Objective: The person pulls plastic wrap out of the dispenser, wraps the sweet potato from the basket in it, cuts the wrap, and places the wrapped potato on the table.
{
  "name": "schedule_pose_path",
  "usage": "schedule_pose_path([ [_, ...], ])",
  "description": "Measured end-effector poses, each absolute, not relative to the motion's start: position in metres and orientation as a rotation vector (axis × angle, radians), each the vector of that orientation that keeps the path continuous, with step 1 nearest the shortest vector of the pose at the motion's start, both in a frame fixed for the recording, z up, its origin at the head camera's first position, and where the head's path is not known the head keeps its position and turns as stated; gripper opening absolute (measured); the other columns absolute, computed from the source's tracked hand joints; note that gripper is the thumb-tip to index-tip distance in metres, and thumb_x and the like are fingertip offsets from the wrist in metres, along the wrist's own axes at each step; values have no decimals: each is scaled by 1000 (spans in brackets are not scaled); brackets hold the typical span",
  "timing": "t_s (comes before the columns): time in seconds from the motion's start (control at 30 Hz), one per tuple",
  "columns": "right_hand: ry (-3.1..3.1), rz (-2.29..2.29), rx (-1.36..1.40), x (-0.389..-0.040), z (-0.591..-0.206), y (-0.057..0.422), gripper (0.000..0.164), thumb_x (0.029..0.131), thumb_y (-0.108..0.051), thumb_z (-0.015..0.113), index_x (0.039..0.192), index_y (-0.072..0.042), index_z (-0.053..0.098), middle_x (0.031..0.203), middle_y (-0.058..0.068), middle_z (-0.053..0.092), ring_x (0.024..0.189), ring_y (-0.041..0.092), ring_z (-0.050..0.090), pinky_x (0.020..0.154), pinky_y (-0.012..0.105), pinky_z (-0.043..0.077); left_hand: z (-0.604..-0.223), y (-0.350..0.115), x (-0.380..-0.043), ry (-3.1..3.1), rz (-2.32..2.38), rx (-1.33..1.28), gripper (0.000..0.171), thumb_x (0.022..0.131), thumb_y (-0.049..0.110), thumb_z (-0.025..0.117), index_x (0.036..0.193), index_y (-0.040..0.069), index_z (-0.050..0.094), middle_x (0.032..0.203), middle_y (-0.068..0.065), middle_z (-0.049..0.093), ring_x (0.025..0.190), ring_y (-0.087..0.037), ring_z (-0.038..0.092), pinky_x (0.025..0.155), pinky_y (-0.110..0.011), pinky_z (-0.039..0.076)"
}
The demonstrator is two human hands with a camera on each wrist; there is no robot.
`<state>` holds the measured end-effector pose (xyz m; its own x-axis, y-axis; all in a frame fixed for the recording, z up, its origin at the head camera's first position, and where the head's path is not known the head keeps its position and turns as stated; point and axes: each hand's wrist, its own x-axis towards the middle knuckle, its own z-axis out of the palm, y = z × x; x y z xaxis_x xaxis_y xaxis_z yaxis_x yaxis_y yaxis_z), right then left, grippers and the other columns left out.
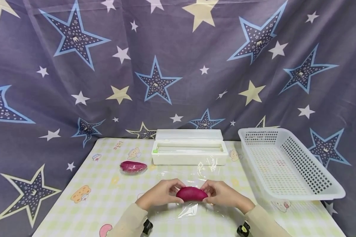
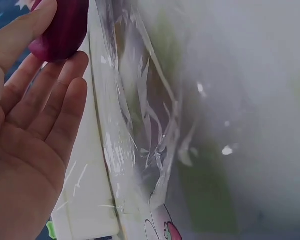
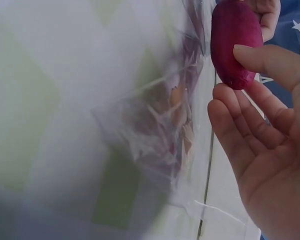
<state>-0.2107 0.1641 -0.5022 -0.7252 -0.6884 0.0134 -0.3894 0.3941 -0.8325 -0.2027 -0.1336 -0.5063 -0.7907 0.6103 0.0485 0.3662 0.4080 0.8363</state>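
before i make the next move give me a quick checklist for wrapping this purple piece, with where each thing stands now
1. Left grip holding one end of the purple piece: ok.
2. Right grip holding the other end: ok.
3. Clear film lying smooth: not ok, creased in the wrist views.
4. Purple piece resting on the film: cannot tell, its underside is hidden.
5. Wrapped piece away from the hands: ok, off to the left.
6. White box closed: not ok, lid up.

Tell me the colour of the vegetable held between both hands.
The vegetable is deep purplish red, clearest in the right wrist view.
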Motion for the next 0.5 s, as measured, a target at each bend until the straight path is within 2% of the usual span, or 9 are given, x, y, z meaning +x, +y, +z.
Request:
schedule_pose_path([
  [0.2,2288,-1230,-963,-208,-504,165,26,86,-12,79,109,-13,66,86,-3,67,77,9,62,73,25,55,-511,-133,-200,2387,1292,858,40,82,26,86,116,21,66,109,11,68,92,-6,66,84,-27,55],
  [0.5,2245,-1231,-964,-205,-508,165,29,86,-13,80,110,-11,65,88,0,65,77,8,61,71,24,55,-517,-132,-198,2358,1280,854,41,80,25,87,115,20,66,106,12,68,93,-6,65,86,-27,54],
])
